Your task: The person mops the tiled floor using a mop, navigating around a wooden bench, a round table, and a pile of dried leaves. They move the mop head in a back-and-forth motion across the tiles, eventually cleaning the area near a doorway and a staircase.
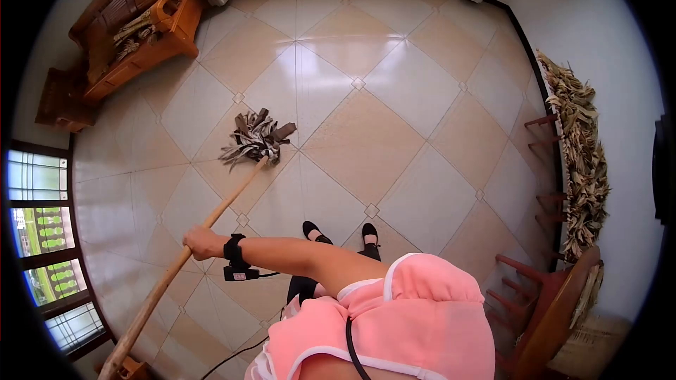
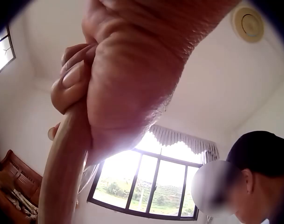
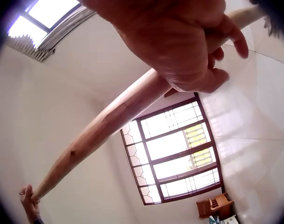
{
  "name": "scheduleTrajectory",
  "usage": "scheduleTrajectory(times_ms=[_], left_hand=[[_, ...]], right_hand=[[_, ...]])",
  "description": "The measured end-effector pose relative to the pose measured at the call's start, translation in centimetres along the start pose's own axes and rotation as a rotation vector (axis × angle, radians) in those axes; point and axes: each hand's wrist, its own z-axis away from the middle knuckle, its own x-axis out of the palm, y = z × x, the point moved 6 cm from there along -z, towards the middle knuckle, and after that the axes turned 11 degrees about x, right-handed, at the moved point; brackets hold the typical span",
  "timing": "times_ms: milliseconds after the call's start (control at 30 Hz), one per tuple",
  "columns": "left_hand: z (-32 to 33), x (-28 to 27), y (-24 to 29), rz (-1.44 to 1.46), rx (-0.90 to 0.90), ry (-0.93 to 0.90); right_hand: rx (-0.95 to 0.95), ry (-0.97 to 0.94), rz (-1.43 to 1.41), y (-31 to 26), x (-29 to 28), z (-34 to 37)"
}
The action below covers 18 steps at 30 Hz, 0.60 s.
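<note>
A mop with a long wooden handle (image 1: 158,281) slants across the head view. Its head of brown and grey cloth strips (image 1: 257,139) is spread on the floor ahead of the feet. Partway down the handle, my right hand (image 1: 205,243) grips the wood, with a black strap on the wrist; the right wrist view shows its fingers curled round. My left hand (image 2: 128,88) holds the handle's upper end, its fingers wrapped over the wood. That same hand appears small at the far end in the right wrist view, and is outside the head view.
Tiled floor (image 1: 366,134) spreads around the mop. A wooden sofa (image 1: 134,21) with dried husks stands at upper left. Along the right wall lies a long heap of dried husks (image 1: 581,155), near reddish chairs (image 1: 542,281). A barred window (image 1: 49,239) is at the left.
</note>
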Motion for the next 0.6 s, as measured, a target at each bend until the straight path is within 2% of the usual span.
scheduleTrajectory(times_ms=[33,67,100,233,300,333,367,433,500,533,567,600], left_hand=[[-0.6,0.3,-1.0,0.022,-0.045,-0.03],[-1.1,1.2,-2.5,0.186,-0.081,0.01],[-2.2,0.8,-0.9,0.198,-0.179,-0.041],[-3.4,1.2,2.7,0.327,-0.031,-0.037],[-2.8,3.5,4.2,0.548,-0.038,-0.056],[-2.8,5.4,4.9,0.467,0.004,0.04],[-2.8,6.8,7.1,0.385,0.045,0.139],[-2.9,9.6,12.7,0.556,0.136,0.059],[-2.7,11.6,20.6,0.579,0.241,0.022],[-2.8,11.4,25.2,0.571,0.377,0.123],[-2.7,12.6,28.7,0.724,0.325,0.032],[-2.2,13.6,32.4,0.832,0.301,-0.032]], right_hand=[[0.026,0.034,-0.001,0.6,-1.4,0.9],[0.05,0.071,-0.003,0.9,-3.5,1.7],[0.072,0.109,-0.008,1.6,-5.5,3.2],[0.193,0.196,0.052,5.2,-12.5,10.7],[0.272,0.217,0.079,7.4,-15.4,15.3],[0.329,0.222,0.11,8.9,-16.6,17.8],[0.385,0.228,0.143,10.8,-17.8,20.3],[0.465,0.287,0.221,14.6,-20.8,25.7],[0.527,0.348,0.307,20.4,-23.1,31.1],[0.573,0.424,0.382,23.3,-24.3,33.9],[0.661,0.514,0.436,26.2,-25.6,37.1],[0.79,0.471,0.486,29.0,-26.8,40.1]])
